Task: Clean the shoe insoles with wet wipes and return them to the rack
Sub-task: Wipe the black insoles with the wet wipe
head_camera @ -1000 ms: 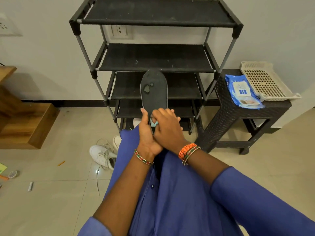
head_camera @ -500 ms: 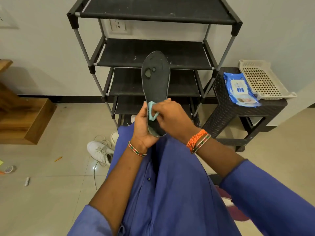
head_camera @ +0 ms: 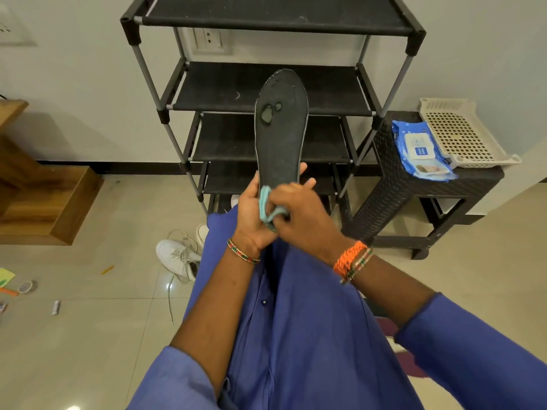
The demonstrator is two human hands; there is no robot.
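The left hand (head_camera: 251, 216) gripped the heel end of a dark insole (head_camera: 281, 128), held upright before the rack (head_camera: 266, 93). The right hand (head_camera: 302, 216) pinched a wipe (head_camera: 266, 207) against it. A wipes pack (head_camera: 420, 150) lay on the stool (head_camera: 393, 184) beside a tray (head_camera: 461, 134).

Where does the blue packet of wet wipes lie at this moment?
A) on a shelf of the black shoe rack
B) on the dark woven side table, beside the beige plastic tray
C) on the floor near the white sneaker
B: the blue packet of wet wipes lies on the dark woven side table, right beside the beige perforated plastic tray.
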